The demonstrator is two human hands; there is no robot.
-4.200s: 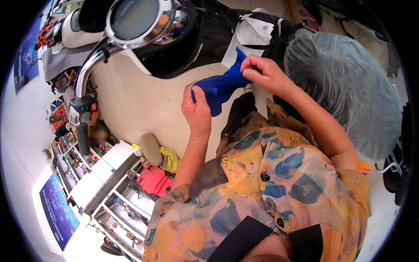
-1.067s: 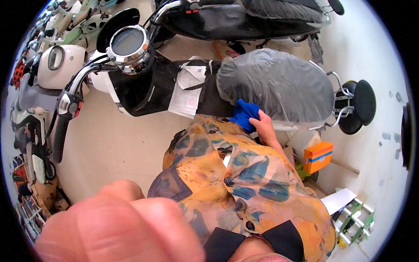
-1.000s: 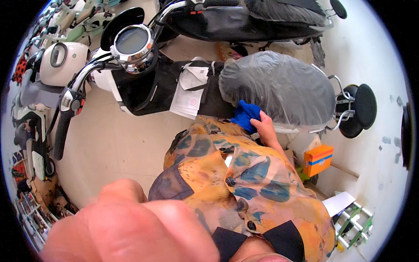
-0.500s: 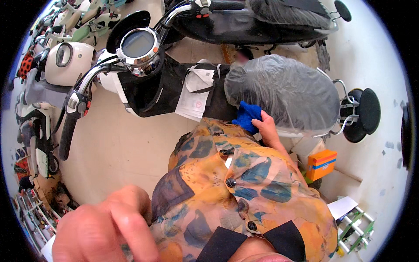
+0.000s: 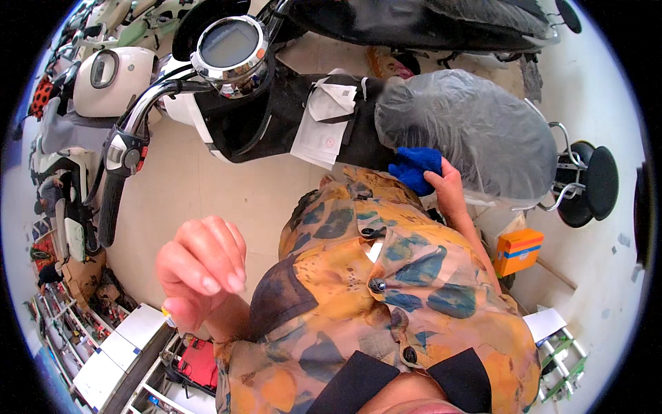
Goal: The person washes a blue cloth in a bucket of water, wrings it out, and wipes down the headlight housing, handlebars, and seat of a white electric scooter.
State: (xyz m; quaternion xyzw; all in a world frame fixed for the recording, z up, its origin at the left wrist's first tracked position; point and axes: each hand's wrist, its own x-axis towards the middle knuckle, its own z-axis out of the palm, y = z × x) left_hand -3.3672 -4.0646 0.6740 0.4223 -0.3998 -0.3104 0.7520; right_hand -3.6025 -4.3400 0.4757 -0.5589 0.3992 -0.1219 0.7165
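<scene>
My right hand point(image 5: 447, 185) is closed round a bunched blue cloth point(image 5: 416, 169). That cloth lies against the near front edge of the scooter's seat point(image 5: 476, 138), which is wrapped in clear plastic film. Nearer and to the left, my left hand point(image 5: 200, 265) is raised in the air, fingers loosely bent and thumb apart, with nothing seen between them. The scooter stands across in front of me. Its round chrome display point(image 5: 229, 45) and black handlebar grip point(image 5: 112, 210) are on the left. White papers point(image 5: 324, 127) hang on its black middle section.
Another black scooter point(image 5: 414, 31) is parked just beyond. A white helmet-like shell point(image 5: 114, 81) stands at the left, with more scooters behind it. An orange box point(image 5: 517, 252) sits low on the right near the wall. White cabinets point(image 5: 114, 352) and a red case point(image 5: 198, 361) are at lower left.
My left hand has moved up and away from the camera, its fingers loosening. My right hand still holds the blue cloth at the seat edge. The view has shifted slightly.
</scene>
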